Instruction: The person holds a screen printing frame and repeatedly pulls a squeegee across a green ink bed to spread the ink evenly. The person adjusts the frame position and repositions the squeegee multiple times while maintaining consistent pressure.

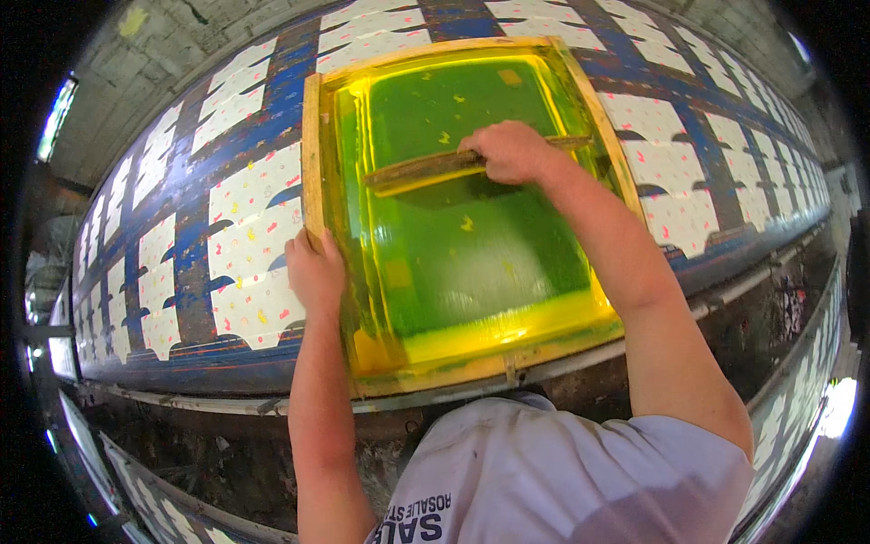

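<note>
A wooden-framed printing screen [313, 154] with green mesh [435, 245] lies on the long table in front of me. Bright yellow ink [480, 337] bands the near end and runs along the sides of the mesh. My right hand [510, 152] is closed around the wooden squeegee [417, 170], which spans the mesh crosswise in its far half, slightly tilted. Yellow shows along the squeegee's lower edge. At the frame's left rail, my left hand [315, 270] grips the wood, its fingertips at the edge. The squeegee's underside is partly hidden.
White cut fabric pieces [258, 213] with small pink, red and yellow prints lie in rows on the blue-stained table [285, 91], left, right and beyond the screen. A metal rail [217, 404] follows the near edge. Another table with pale pieces [788, 408] stands at the lower right.
</note>
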### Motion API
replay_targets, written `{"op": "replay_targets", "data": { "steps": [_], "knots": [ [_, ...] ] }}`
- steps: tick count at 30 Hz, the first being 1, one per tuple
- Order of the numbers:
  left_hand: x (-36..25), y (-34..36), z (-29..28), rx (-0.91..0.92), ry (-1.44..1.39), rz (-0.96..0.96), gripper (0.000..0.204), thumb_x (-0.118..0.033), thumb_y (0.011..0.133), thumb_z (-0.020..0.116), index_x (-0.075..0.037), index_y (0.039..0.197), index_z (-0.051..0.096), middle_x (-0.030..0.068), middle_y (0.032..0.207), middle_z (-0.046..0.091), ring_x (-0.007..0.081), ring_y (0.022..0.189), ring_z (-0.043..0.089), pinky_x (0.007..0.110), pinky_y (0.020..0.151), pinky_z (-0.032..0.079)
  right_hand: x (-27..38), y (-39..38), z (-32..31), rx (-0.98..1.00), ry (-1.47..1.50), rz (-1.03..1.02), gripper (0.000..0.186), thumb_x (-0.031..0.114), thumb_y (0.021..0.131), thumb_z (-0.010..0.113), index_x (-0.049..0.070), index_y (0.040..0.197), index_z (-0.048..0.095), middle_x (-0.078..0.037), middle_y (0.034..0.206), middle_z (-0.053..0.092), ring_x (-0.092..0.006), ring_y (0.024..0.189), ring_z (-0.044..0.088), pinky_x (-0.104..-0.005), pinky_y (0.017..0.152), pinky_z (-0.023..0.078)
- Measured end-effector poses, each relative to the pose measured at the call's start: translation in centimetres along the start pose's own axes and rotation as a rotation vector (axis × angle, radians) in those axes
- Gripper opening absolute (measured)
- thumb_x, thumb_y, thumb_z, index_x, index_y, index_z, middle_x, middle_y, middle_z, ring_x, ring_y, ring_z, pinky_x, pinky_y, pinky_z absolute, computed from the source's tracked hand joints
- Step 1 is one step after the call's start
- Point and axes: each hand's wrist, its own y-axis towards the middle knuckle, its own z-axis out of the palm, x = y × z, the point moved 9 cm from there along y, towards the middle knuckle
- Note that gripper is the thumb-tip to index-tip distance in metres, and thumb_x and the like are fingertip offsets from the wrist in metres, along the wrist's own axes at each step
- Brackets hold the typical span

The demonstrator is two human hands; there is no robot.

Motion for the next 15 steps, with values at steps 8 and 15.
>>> {"op": "replay_targets", "data": {
  "steps": [8,15],
  "knots": [
    [0.7,0.0,1.3,0.092,0.051,0.012,0.047,-0.035,0.106,0.070,0.004,0.132,0.065,0.0294,0.117,0.071,0.0497,0.106,0.073,0.058,0.090,0.061,9.6,-14.7,4.3,-0.057,0.044,0.019,0.045,0.007,0.083,0.069,0.019,0.125,0.079,-0.017,0.112,0.080,-0.0424,0.108,0.077,-0.0578,0.091,0.062],
    [0.4,-0.6,0.6,0.151,0.110,-0.053,0.048,-0.040,0.108,0.067,0.002,0.131,0.065,0.0275,0.121,0.074,0.0477,0.110,0.075,0.058,0.092,0.063,14.7,-22.9,6.5,-0.104,0.020,-0.032,0.038,0.015,0.088,0.077,0.017,0.126,0.081,-0.015,0.111,0.079,-0.0385,0.108,0.076,-0.0530,0.095,0.062]
  ]
}}
